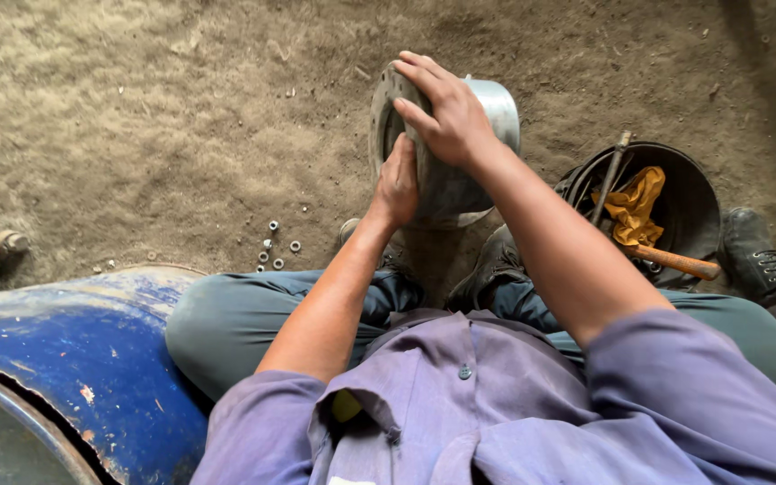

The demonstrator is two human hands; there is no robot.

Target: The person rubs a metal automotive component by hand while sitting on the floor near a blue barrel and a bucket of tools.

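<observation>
**Both hands on metal hub, seated on dirt floor**

Person sits cross-legged on the dirt floor [136, 135]. The hub [446, 144], a grey metal part with a round flange and a cylindrical body, stands on edge on the ground just in front of the crossed legs, flange face turned toward the left.

Right hand [446, 112]: laid over the top of the flange, fingers spread and curled over the rim, palm on the hub body. Gripping it from above.

Left hand [397, 184]: lower down, pressed flat against the flange face, fingers pointing up. Cannot tell whether the fingers close around anything; the hand looks flat, touching the hub only.

Surroundings:
- Nuts [276, 247], several small and loose, lie on the dirt to the left of the hub, near the left knee.
- Blue drum [83, 359], paint chipped, lies at lower left, touching or just beside the left leg.
- Black bucket [698, 193] sits to the right of the hub, with a yellow rag [635, 202] inside and a wooden-handled tool [675, 262] resting across its rim.
- Dark shoe [752, 251] of another person at far right, just beside the bucket.
- Boots [491, 265] of the seated person tucked beneath the hub.
</observation>
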